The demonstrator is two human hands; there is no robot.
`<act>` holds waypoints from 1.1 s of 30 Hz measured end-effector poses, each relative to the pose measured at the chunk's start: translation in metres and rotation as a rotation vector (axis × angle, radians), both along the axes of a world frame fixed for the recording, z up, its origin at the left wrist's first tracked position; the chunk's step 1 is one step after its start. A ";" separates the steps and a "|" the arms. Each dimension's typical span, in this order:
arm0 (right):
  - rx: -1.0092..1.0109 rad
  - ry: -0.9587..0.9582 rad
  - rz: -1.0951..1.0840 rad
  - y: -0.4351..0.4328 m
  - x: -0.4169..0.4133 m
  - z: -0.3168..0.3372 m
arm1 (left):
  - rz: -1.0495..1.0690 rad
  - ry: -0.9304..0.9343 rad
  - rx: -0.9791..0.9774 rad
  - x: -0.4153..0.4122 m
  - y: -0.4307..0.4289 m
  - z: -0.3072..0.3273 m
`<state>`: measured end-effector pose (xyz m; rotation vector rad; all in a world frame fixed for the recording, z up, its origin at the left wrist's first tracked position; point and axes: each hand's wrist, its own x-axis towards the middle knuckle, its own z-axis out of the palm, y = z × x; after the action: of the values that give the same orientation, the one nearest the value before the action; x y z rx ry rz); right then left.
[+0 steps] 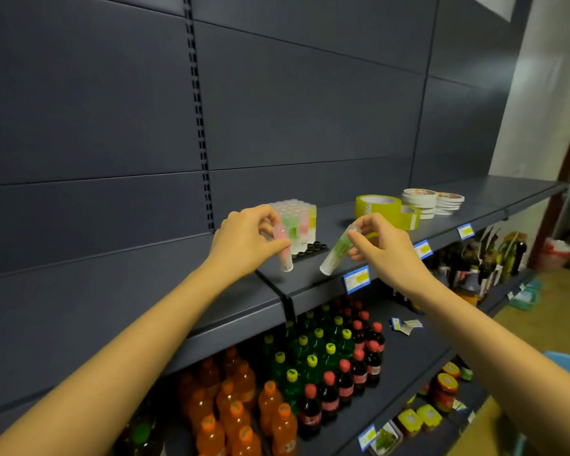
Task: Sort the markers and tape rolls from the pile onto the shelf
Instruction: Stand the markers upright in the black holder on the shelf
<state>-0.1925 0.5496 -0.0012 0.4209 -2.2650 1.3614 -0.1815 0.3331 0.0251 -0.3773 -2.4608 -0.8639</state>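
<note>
Forearms reach up to the shelf (329,222). Left hand (244,240) pinches a pink marker (284,251) near-upright, just before the black tray (313,249). Right hand (384,246) pinches a green marker (338,250) slanting down-left, farther from the tray.

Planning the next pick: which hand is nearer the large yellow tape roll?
Right. Right hand: in front of the large yellow tape roll. Left hand: farther left, by the markers.
</note>
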 end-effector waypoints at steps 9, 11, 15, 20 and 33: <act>0.093 0.071 0.007 0.047 -0.063 0.002 | 0.033 0.070 -0.112 -0.069 0.053 -0.002; 0.114 0.071 0.035 0.051 -0.082 0.003 | 0.048 0.093 -0.139 -0.084 0.058 -0.002; 0.142 0.081 0.101 0.054 -0.120 0.006 | 0.110 0.132 -0.197 -0.110 0.065 -0.004; 0.133 0.118 0.196 0.054 -0.156 -0.002 | 0.209 0.122 -0.279 -0.127 0.071 -0.010; 0.196 0.172 0.453 0.043 -0.217 -0.009 | 0.437 0.090 -0.461 -0.137 0.097 -0.004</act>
<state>-0.4095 0.5926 -0.0104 1.1291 -2.2468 1.2435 -0.3181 0.4305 0.0212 -0.0215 -2.4996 -0.0962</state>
